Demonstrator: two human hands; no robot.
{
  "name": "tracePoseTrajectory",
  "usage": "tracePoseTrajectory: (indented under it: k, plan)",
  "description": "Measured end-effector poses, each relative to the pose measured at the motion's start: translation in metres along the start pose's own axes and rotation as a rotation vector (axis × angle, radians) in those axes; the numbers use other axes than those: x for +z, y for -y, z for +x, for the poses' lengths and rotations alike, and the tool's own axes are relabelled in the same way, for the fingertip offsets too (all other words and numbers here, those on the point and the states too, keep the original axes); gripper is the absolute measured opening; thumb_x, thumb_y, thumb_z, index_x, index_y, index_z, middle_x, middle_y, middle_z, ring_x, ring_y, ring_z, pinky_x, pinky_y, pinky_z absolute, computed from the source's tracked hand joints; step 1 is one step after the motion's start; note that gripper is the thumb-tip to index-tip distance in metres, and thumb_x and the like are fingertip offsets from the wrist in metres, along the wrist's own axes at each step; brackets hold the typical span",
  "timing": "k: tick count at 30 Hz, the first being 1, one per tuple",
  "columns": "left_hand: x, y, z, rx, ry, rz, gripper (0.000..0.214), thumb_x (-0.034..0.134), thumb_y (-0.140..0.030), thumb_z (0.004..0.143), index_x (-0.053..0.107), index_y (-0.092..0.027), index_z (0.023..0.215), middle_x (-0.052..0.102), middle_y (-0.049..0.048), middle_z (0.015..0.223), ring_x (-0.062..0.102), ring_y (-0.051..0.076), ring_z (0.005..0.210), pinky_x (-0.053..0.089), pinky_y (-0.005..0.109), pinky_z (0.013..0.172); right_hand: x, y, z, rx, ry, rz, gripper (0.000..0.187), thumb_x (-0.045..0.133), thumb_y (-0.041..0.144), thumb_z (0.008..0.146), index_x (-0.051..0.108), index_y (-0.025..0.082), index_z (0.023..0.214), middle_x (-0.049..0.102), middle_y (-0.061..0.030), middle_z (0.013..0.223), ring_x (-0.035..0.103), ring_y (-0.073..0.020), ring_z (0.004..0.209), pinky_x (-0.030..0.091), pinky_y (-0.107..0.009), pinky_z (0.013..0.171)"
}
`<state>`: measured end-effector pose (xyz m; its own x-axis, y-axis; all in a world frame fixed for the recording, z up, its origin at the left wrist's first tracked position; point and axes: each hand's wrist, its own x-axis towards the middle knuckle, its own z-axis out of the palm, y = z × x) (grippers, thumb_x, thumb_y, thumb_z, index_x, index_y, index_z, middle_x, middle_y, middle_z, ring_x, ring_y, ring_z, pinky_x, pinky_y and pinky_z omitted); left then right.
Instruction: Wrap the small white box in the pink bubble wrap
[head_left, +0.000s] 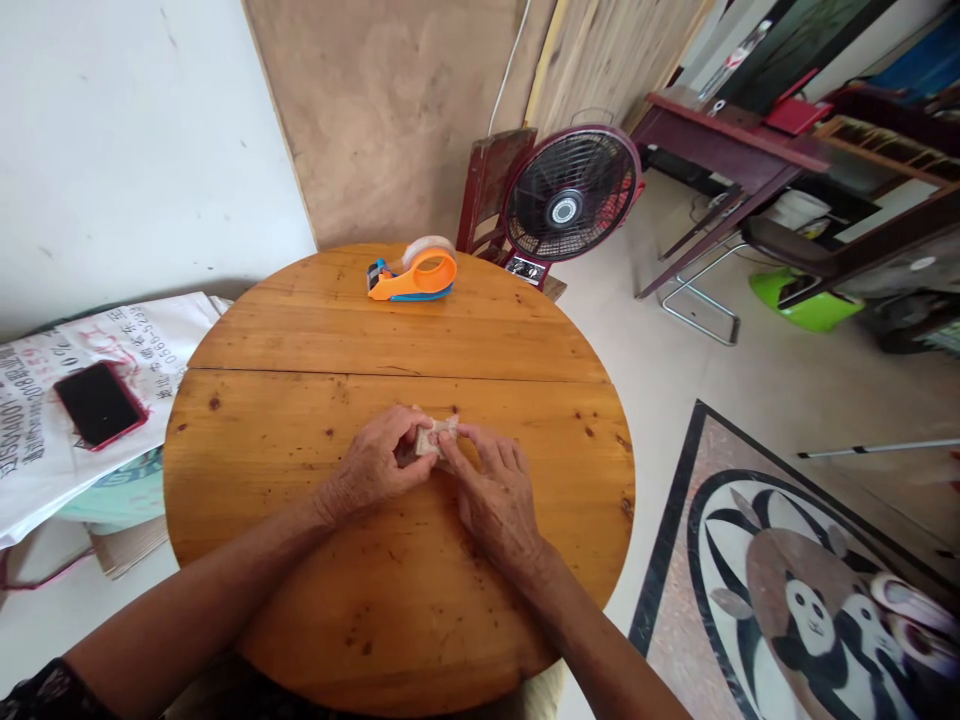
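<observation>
A small, pale, crinkled packet, seemingly wrapped in something see-through, is between my hands over the middle of the round wooden table. My left hand grips its left side between thumb and bent fingers. From the right, my right hand presses a fingertip onto the packet's face, with another finger at its upper right corner. What is inside the packet is too small to make out. Toward the far edge of the table stands an orange and blue tape dispenser with a roll of clear tape, apart from both hands.
A fan stands by a wooden chair beyond the table. To the left, a phone lies on a printed white sack. At right are a dark red desk and a panda-patterned floor panel.
</observation>
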<state>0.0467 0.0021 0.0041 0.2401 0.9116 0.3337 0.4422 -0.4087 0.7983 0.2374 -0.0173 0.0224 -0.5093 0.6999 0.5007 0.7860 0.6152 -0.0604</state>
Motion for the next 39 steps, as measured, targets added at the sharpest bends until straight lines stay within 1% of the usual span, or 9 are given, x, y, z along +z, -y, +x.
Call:
tracePoseTrajectory:
  k: [4, 9, 13, 15, 20, 25, 28, 31, 39]
  plan:
    - [0.0014, 0.0027, -0.0004, 0.044, -0.024, 0.020, 0.023, 0.061, -0.018, 0.081, 0.058, -0.021, 0.104, 0.055, -0.0007, 0.081, 0.050, 0.013, 0.071, 0.042, 0.025, 0.066, 0.0003, 0.0001, -0.0017, -0.011, -0.001, 0.026, 0.048, 0.047, 0.000, 0.082, 0.059, 0.018, 0.126, 0.060, -0.0138, 0.122, 0.053, -0.0249, 0.113, 0.042, -0.040, 0.092]
    - [0.0014, 0.0035, -0.0007, 0.040, -0.012, 0.019, 0.025, 0.062, -0.018, 0.080, 0.058, -0.020, 0.105, 0.057, -0.0002, 0.082, 0.051, 0.013, 0.073, 0.043, 0.025, 0.067, 0.0007, 0.0004, -0.0003, 0.015, -0.011, 0.014, 0.055, 0.045, 0.000, 0.080, 0.057, 0.023, 0.128, 0.060, -0.0117, 0.121, 0.053, -0.0243, 0.113, 0.043, -0.039, 0.090]
    - [0.0005, 0.0019, 0.0005, 0.052, -0.026, 0.027, 0.024, 0.061, -0.017, 0.080, 0.058, -0.020, 0.103, 0.056, -0.0006, 0.080, 0.052, 0.014, 0.072, 0.043, 0.025, 0.067, 0.0013, -0.0003, -0.0018, 0.010, -0.017, 0.023, 0.054, 0.045, -0.001, 0.079, 0.057, 0.021, 0.126, 0.059, -0.0123, 0.121, 0.055, -0.0237, 0.109, 0.044, -0.038, 0.088]
    - [0.0004, 0.0015, 0.0007, 0.064, -0.029, 0.034, 0.024, 0.061, -0.017, 0.080, 0.058, -0.020, 0.103, 0.057, -0.0005, 0.080, 0.052, 0.014, 0.073, 0.043, 0.026, 0.067, 0.0017, -0.0007, -0.0030, 0.007, -0.017, 0.028, 0.055, 0.044, -0.001, 0.079, 0.056, 0.022, 0.128, 0.059, -0.0128, 0.121, 0.055, -0.0238, 0.109, 0.044, -0.039, 0.088]
    - [0.0002, 0.0015, 0.0008, 0.067, -0.011, 0.023, 0.021, 0.061, -0.016, 0.081, 0.060, -0.020, 0.101, 0.059, 0.0009, 0.084, 0.053, 0.014, 0.076, 0.044, 0.026, 0.069, 0.0030, -0.0018, -0.0050, 0.010, -0.009, 0.035, 0.064, 0.045, -0.001, 0.079, 0.050, 0.025, 0.136, 0.058, -0.0117, 0.123, 0.054, -0.0236, 0.109, 0.044, -0.039, 0.089]
    - [-0.0004, 0.0004, 0.0015, 0.076, -0.016, 0.025, 0.020, 0.060, -0.016, 0.080, 0.061, -0.020, 0.100, 0.059, 0.0009, 0.081, 0.053, 0.014, 0.074, 0.044, 0.026, 0.068, 0.0041, -0.0020, -0.0056, 0.005, -0.004, 0.028, 0.060, 0.046, -0.001, 0.079, 0.054, 0.024, 0.133, 0.057, -0.0127, 0.124, 0.054, -0.0245, 0.109, 0.043, -0.039, 0.088]
    - [-0.0009, -0.0006, 0.0019, 0.079, -0.018, 0.025, 0.020, 0.059, -0.016, 0.081, 0.061, -0.020, 0.100, 0.059, 0.0007, 0.080, 0.053, 0.014, 0.073, 0.044, 0.026, 0.067, 0.0045, -0.0018, -0.0057, 0.014, -0.011, 0.025, 0.062, 0.046, -0.001, 0.079, 0.052, 0.025, 0.135, 0.058, -0.0119, 0.123, 0.054, -0.0237, 0.109, 0.043, -0.039, 0.088]
    - [-0.0011, -0.0010, 0.0019, 0.074, -0.016, 0.031, 0.021, 0.058, -0.017, 0.081, 0.061, -0.021, 0.101, 0.059, 0.0005, 0.080, 0.053, 0.014, 0.073, 0.044, 0.026, 0.068, 0.0051, -0.0019, -0.0061, 0.012, -0.015, 0.037, 0.062, 0.045, -0.001, 0.080, 0.052, 0.024, 0.136, 0.057, -0.0129, 0.122, 0.054, -0.0243, 0.111, 0.044, -0.039, 0.089]
    - [-0.0024, -0.0023, 0.0024, 0.059, 0.020, 0.035, 0.018, 0.057, -0.018, 0.082, 0.065, -0.020, 0.098, 0.055, 0.0009, 0.079, 0.052, 0.013, 0.070, 0.043, 0.024, 0.064, 0.0047, -0.0002, -0.0029, 0.031, -0.015, 0.024, 0.056, 0.045, 0.000, 0.081, 0.056, 0.025, 0.131, 0.059, -0.0115, 0.122, 0.054, -0.0241, 0.110, 0.044, -0.039, 0.088]
